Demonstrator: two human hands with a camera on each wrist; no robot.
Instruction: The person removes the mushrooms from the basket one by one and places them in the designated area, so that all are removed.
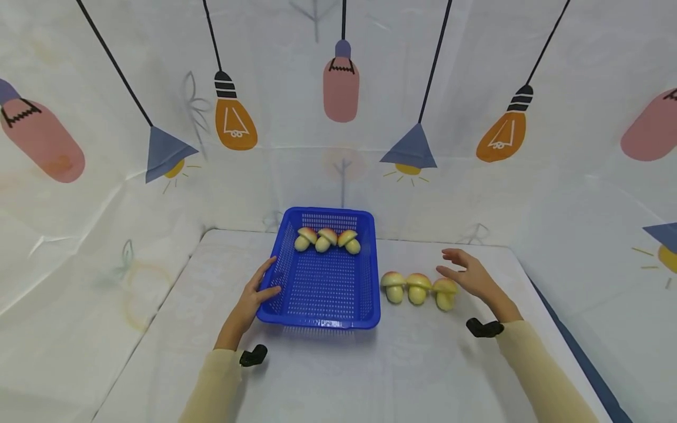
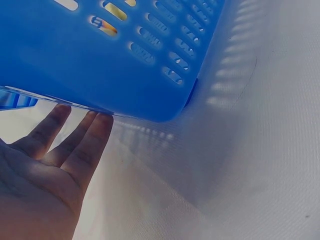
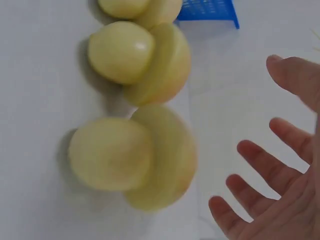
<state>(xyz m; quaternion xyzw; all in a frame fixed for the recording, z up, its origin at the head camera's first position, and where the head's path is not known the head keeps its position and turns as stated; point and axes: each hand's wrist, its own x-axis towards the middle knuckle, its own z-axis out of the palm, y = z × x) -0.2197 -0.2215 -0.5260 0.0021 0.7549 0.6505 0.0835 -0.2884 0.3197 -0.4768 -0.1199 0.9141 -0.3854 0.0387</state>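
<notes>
A blue perforated basket (image 1: 324,317) stands mid-table with three toy mushrooms (image 1: 327,239) in a row along its far wall. My left hand (image 1: 259,291) rests with straight fingers (image 2: 89,136) against the basket's left wall (image 2: 125,60). Three more toy mushrooms (image 1: 418,288) lie in a row on the table right of the basket; the nearest one (image 3: 135,160) fills the right wrist view. My right hand (image 1: 468,271) hovers open just right of that row, fingers (image 3: 260,160) spread, touching nothing.
The table (image 1: 338,376) wears a white cloth and is walled in by a white backdrop printed with lamps (image 1: 341,82). The table's right edge (image 1: 560,329) runs close to my right forearm.
</notes>
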